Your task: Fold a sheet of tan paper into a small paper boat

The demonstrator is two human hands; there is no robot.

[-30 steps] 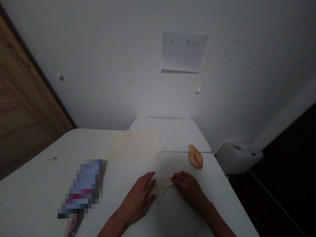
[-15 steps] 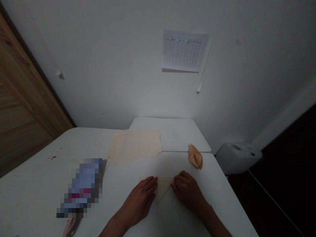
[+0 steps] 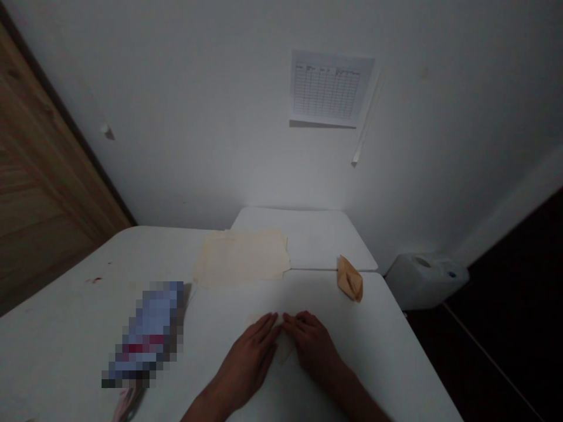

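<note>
A small, thin, pale sheet of folded paper (image 3: pixel 285 353) lies flat on the white table, mostly covered by both hands. Its lower part tapers to a point between them. My left hand (image 3: pixel 253 354) presses on its left part with the fingers held together. From the other side, my right hand (image 3: pixel 314 346) has its fingers closed over the paper's upper edge, the fingertips nearly touching those of the left. A brown folded paper piece (image 3: pixel 350 280) lies on the table beyond my right hand.
Wide pale sheets (image 3: pixel 241 258) lie farther back on the white table (image 3: pixel 211 375). A blurred-out bluish object (image 3: pixel 149 328) with a pinkish strap (image 3: pixel 124 401) rests at the left. Behind are a wall with a printed chart (image 3: pixel 329 88) and a white plastic jug (image 3: pixel 424 281) at the right.
My right hand has moved left, its fingertips now beside my left hand's and covering more of the paper. The left hand has stayed almost still.
</note>
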